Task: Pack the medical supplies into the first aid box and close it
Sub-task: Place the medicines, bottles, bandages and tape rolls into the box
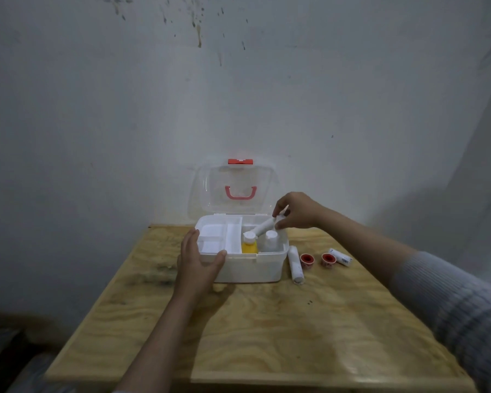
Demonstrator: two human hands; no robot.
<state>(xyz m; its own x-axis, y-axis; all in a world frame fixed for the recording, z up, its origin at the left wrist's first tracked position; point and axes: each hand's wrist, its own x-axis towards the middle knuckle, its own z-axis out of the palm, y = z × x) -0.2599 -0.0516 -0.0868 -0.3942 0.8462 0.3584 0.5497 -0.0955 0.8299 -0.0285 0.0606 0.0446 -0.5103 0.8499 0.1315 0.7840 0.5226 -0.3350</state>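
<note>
The wooden desk [267, 321] is bare at the near end. Further in, the left hand [199, 259] holds the front left corner of the white first aid box [247, 268], with its grip open around the rim, thumb on the front edge and fingers along the side. Just right of the box, a long white bandage roll [295, 265] lies on the desk, then two small red tape rolls [307, 260] and a short wrapped roll [340, 256], all waiting to be packed. Inside the box, in the right part, a yellow bottle [249, 244] and a clear bottle [270, 241] stand upright. Above them the right hand [292, 212] has its grip pinched tight on one end of another white roll [264, 227], which slants down with its low end near the yellow bottle's cap. Behind stands the clear lid [233, 191], open and upright. The roll could bump a bottle and tip it over. If it ends up resting on the caps, it may sit too high and the lid may not shut.
</note>
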